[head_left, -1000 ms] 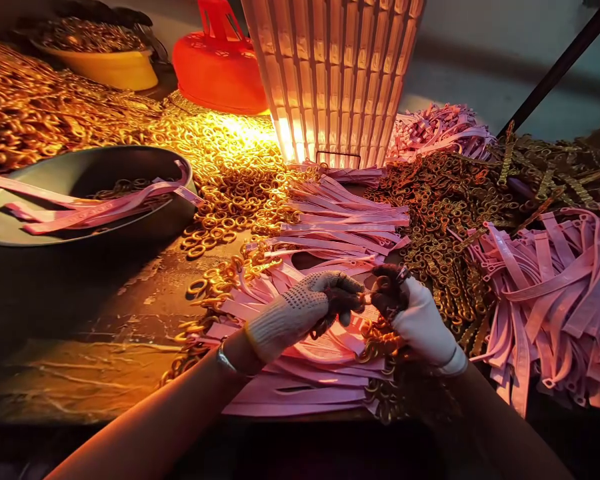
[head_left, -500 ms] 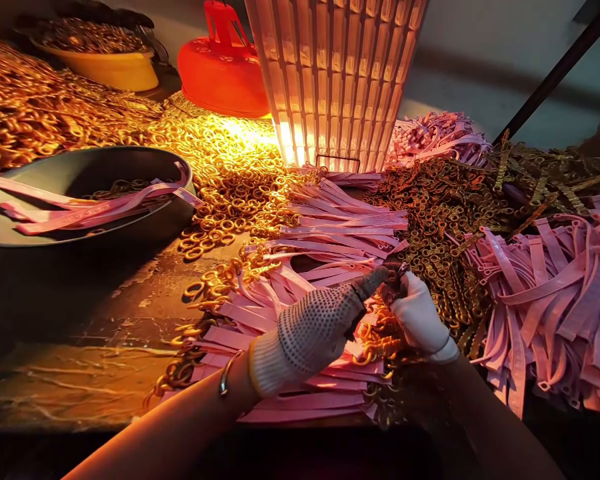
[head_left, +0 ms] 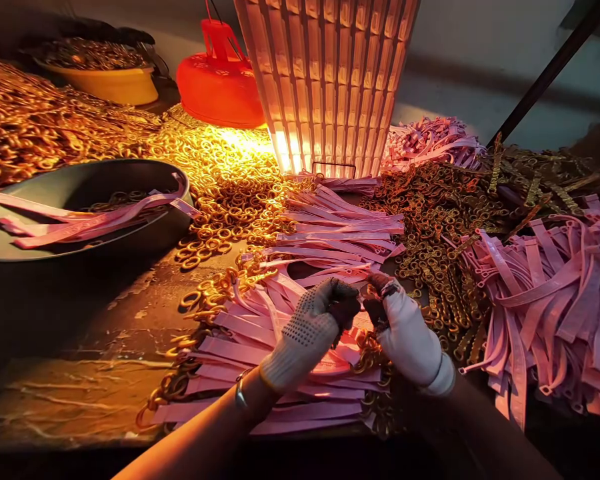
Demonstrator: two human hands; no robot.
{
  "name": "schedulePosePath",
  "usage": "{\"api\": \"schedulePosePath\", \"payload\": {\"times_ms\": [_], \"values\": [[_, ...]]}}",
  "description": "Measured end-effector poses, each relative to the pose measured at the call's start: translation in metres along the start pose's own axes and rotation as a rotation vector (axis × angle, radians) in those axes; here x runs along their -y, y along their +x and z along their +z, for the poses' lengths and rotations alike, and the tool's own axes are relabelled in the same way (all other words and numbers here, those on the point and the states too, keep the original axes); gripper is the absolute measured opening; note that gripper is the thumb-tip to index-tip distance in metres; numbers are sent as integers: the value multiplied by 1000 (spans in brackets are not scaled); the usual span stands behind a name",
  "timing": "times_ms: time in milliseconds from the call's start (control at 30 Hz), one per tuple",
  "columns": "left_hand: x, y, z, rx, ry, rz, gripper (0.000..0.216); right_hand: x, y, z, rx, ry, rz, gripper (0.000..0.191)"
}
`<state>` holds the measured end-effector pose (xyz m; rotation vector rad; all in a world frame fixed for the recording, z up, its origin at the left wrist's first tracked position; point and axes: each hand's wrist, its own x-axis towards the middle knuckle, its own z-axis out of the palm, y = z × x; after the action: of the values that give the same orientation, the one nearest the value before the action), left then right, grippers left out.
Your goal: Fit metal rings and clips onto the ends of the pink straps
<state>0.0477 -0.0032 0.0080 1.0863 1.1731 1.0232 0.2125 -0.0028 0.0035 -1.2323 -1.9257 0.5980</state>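
Observation:
My left hand [head_left: 313, 330], in a dotted work glove, is closed, its fingertips pinched on something too small to make out. Facing it, my right hand [head_left: 410, 333], in a white glove with dark fingertips, is pinched too; what it holds is hidden. Little space separates the two sets of fingertips. Beneath both hands lie rows of pink straps [head_left: 250, 347] with gold rings [head_left: 193, 300] at their left ends. Brassy metal clasps [head_left: 373, 350] show at the straps' right ends, beside my right hand.
A heap of pink straps [head_left: 560, 300] lies at right, beside a pile of brassy clasps [head_left: 440, 227]. At left stands a dark basin [head_left: 145, 237] with straps in it. Gold rings [head_left: 230, 160] are heaped under a red lamp [head_left: 220, 87]. A ribbed panel [head_left: 330, 80] stands behind.
My left hand has drawn back toward me and to the left, apart from the right fingertips. My right hand has shifted slightly nearer. The view has tilted up a little.

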Motion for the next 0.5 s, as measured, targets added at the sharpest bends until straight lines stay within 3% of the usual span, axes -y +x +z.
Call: {"api": "schedulePosePath", "payload": {"times_ms": [100,167,233,300,400,500], "values": [[-2,-3,-2,26,6,41,10,15,2,-11,213,-449,-17,35],[-3,-4,-3,60,-144,-84,12,26,4,-16,339,-656,0,20],[-6,-2,-4,66,-279,-211,14,33,3,-15,378,-760,-22,10],[-11,1,-4,20,-345,-232,17,36,-3,-10,342,-767,-58,7],[-23,10,-3,-56,-375,-135,19,32,-16,3,274,-634,-80,17],[-35,20,-6,19,-158,-71,17,22,-18,4,198,-499,-29,20]]}}
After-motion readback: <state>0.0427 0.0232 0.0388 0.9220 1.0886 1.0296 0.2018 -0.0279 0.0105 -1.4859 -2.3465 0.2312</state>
